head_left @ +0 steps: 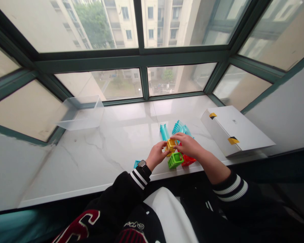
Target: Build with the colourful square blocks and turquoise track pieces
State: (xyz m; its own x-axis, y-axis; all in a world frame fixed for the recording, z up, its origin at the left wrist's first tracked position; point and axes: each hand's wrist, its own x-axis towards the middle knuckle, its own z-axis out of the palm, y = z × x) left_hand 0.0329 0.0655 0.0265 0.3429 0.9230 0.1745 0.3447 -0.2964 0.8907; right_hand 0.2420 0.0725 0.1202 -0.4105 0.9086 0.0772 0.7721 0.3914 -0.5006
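Observation:
Between my two hands is a yellow hollow toy block [171, 144], gripped from both sides. My left hand [157, 155], with a watch on the wrist, has thumb and fingers on its left side. My right hand [187, 144] reaches over its top right edge with bent fingers. Just in front stands a green hollow block [175, 160]. Red blocks [187, 160] lie under and beside my right hand, partly hidden by it. Behind are a light-blue ridged track piece [164, 132] and a curved light-blue piece [179, 127]. A small blue piece [136, 163] shows beside my left wrist.
A clear plastic bin [84, 116] stands at the left back of the white marble-look sill [103, 148]. At the right lies a white box [238, 130] with yellow-and-black tape. Green-framed windows [139, 59] enclose the sill.

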